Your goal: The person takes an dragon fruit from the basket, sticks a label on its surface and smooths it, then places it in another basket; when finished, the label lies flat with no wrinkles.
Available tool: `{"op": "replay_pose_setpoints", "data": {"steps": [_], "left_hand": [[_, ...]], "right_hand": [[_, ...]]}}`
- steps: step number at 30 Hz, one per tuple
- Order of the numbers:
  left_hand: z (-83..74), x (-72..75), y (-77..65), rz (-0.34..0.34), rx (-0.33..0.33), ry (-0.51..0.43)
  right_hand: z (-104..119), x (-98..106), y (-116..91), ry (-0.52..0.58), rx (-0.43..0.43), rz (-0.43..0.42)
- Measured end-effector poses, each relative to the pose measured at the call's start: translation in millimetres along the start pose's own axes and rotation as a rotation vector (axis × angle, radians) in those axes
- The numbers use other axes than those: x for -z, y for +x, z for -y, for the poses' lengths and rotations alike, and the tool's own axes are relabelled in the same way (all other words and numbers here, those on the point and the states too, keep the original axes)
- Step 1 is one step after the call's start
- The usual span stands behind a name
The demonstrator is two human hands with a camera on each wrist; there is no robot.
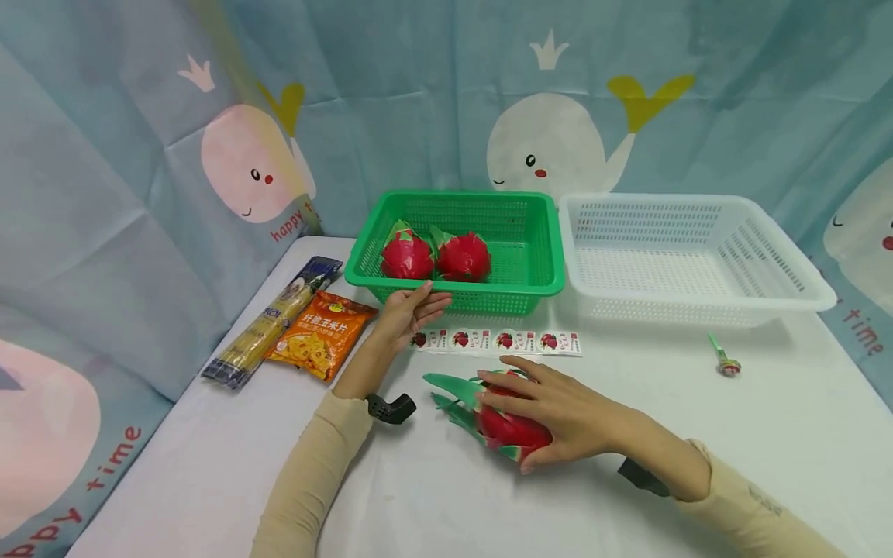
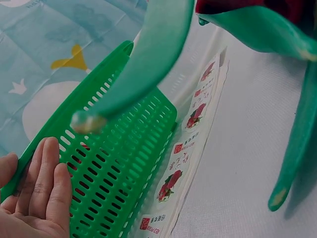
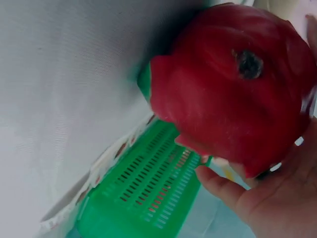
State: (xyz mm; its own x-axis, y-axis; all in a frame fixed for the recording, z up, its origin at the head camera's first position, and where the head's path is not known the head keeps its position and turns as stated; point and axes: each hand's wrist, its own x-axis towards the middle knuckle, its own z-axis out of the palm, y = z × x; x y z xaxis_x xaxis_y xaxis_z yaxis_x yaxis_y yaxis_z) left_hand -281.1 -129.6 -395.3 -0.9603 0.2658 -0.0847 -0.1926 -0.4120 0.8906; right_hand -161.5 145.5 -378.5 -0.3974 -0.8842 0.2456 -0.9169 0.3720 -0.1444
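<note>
My right hand (image 1: 558, 407) holds a red dragon fruit (image 1: 505, 426) with long green leaf tips, its fingers curved over the top and thumb at the near side. In the right wrist view the same dragon fruit (image 3: 233, 94) shows its dark end spot. At the front rim of a green basket (image 1: 460, 298), my left hand (image 1: 412, 314) has its fingers nearly straight. The left wrist view has that hand (image 2: 42, 193) touching the basket's rim and outer wall. Two other dragon fruits (image 1: 407, 256) (image 1: 463, 257) lie in the basket's left half.
A strip of dragon fruit stickers (image 1: 495, 341) lies before the green basket. To the right stand a white basket (image 1: 698, 306) and a lollipop (image 1: 727, 363). A noodle pack (image 1: 268, 322) and an orange snack bag (image 1: 322, 335) lie at left. A patterned curtain (image 1: 432, 116) hangs behind.
</note>
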Motion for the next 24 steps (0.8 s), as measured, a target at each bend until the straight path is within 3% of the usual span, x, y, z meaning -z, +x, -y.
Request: {"op": "replay_pose_setpoints", "data": {"steps": [4, 9, 13, 16, 18, 20, 24], "left_hand": [[0.1, 1.4, 0.1, -0.026, 0.014, -0.015], [-0.1, 1.1, 2.3, -0.034, 0.007, -0.007], [0.2, 1.2, 2.6, -0.039, -0.019, 0.003], [0.8, 1.5, 2.5, -0.049, -0.018, 0.029], [0.8, 2.3, 1.8, -0.055, -0.008, 0.092], [0.9, 3.5, 0.7, -0.067, 0.001, 0.214], [0.9, 6.6, -3.5, -0.091, -0.073, 0.6]], "right_hand": [[-8, 12, -5, 0.138, -0.079, -0.003], [-37, 28, -13, 0.282, -0.309, -0.084], [-64, 23, -9, 0.323, -0.524, -0.175], [-81, 16, -3, 0.336, -0.643, -0.184], [-91, 10, 1, 0.318, -0.685, -0.154], [-99, 5, 6, 0.295, -0.698, -0.093], [-110, -4, 14, 0.225, -0.712, 0.018]]}}
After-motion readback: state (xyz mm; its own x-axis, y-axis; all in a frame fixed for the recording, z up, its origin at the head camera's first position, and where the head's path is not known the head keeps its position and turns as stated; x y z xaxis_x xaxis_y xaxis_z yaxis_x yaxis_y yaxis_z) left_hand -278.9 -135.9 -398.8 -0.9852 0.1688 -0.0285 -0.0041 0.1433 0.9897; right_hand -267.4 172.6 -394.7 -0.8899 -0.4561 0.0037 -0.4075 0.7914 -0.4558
